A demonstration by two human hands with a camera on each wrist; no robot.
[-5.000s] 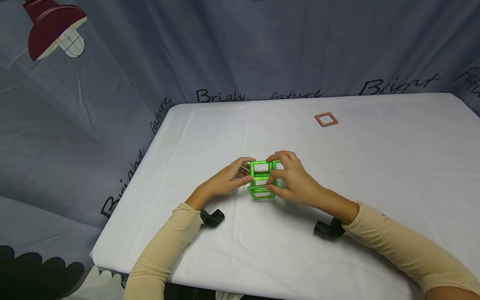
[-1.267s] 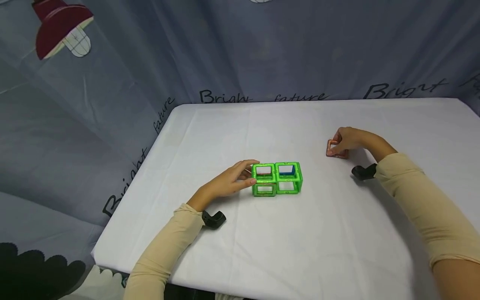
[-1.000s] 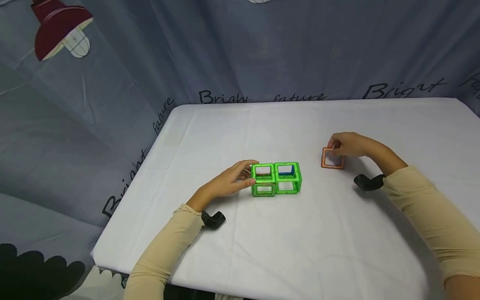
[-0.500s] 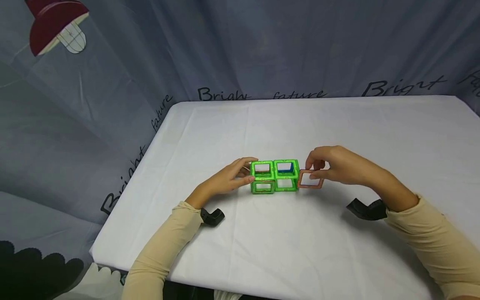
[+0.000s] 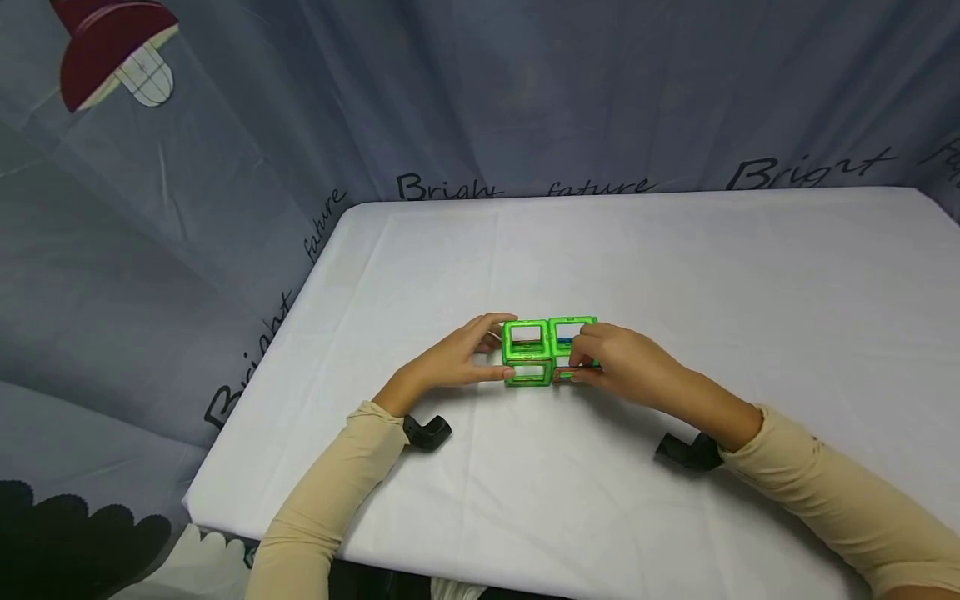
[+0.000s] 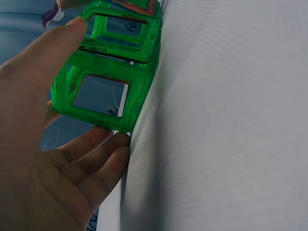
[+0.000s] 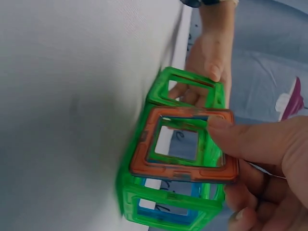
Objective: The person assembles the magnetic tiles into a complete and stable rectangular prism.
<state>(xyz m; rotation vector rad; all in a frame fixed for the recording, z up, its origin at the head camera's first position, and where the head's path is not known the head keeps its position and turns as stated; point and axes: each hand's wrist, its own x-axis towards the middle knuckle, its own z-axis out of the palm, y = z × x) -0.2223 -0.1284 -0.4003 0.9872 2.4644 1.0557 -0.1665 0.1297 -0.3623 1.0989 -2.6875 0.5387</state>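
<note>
A green box-like structure of magnetic tiles, two cubes side by side, stands on the table. My left hand grips its left end, thumb at the front and fingers around the side and back. At the front of the right-hand cube, my right hand pinches an orange square magnetic tile between thumb and fingers. The right wrist view has this tile overlapping the green frames, slightly tilted. A blue tile shows inside the right cube. In the head view the right fingers hide most of the orange tile.
A white cloth covers the table. Behind it hangs a grey curtain with printed lettering and a red lamp picture. Black wrist devices sit on both wrists, under the beige sleeves.
The right hand left the structure, picked up the orange tile from the back right, and brought it left and nearer to the right cube's front. The left hand stayed on the structure.
</note>
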